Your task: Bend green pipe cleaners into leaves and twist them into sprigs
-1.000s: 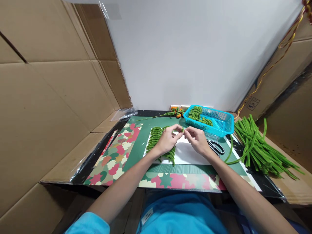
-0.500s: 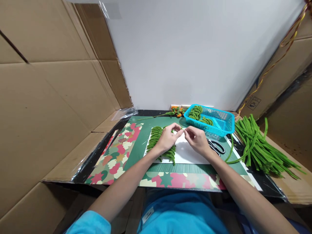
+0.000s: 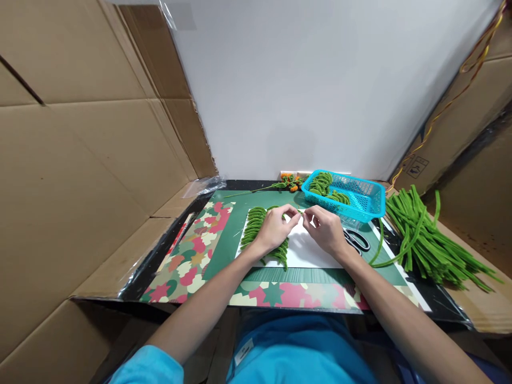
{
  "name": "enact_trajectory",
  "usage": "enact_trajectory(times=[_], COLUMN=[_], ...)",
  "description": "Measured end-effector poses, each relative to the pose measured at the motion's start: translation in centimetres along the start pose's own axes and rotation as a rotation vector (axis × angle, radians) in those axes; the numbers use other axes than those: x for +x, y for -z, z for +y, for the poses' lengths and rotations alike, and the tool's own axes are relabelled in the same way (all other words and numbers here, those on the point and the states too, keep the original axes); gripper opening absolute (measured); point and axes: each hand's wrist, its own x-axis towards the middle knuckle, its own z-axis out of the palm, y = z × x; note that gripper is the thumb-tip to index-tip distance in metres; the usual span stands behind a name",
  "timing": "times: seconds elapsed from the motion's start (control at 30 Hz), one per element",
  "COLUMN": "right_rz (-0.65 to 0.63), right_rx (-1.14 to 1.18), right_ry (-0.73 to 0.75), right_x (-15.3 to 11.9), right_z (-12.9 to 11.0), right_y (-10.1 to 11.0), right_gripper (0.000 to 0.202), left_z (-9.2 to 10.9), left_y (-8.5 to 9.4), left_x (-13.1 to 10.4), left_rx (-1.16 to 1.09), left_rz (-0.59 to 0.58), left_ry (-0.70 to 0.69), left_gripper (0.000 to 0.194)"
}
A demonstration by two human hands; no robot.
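Note:
My left hand (image 3: 277,228) is closed in a pinch, thumb against fingertips, over a white sheet (image 3: 306,257). Close by on its right, my right hand (image 3: 325,230) pinches too. A short green pipe cleaner piece (image 3: 300,212) spans the fingertips of both hands, mostly hidden by them. Curved green pipe cleaner pieces (image 3: 253,228) lie in rows on the sheet's left part, some of them under my left hand. Black-handled scissors (image 3: 359,241) rest beside my right wrist, their blades hidden.
A blue plastic basket (image 3: 370,210) with curved green pieces stands behind my right hand. Right of it lies a big bundle of green pipe cleaners (image 3: 428,240). An orange-flowered stem (image 3: 294,184) lies at the back. Cardboard (image 3: 100,149) walls the left side.
Both hands stay almost in place, still pinching the green piece. The right fingers have shifted slightly. The rows and the basket look the same.

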Motion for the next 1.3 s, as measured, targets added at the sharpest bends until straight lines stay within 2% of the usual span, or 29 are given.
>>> enact_trajectory(times=[0.3,0.63,1.03,1.3], right_rz=[0.026,0.082,0.149,0.144], right_rx=[-0.081,-0.152,-0.186,-0.181], right_ry=[0.048,0.11,0.118,0.128], right_x=[-0.1,-0.31,-0.21,-0.22], right_z=[-0.63,0.03,-0.04,0.0], right_y=[0.37,-0.31,-0.15,-0.2], right_gripper=[0.023,0.029,0.031,0.033], left_z=[0.65,0.01,0.19,0.17], left_y=[-0.11,-0.32,-0.29,-0.25], left_x=[-0.24,-0.11,-0.16,-0.14], left_rx=[-0.058,-0.013,0.035,0.02], left_rz=[-0.016,-0.008,-0.002,-0.024], left_ry=[0.021,0.001,-0.033,-0.042], left_gripper=[0.016,0.012,0.01,0.009])
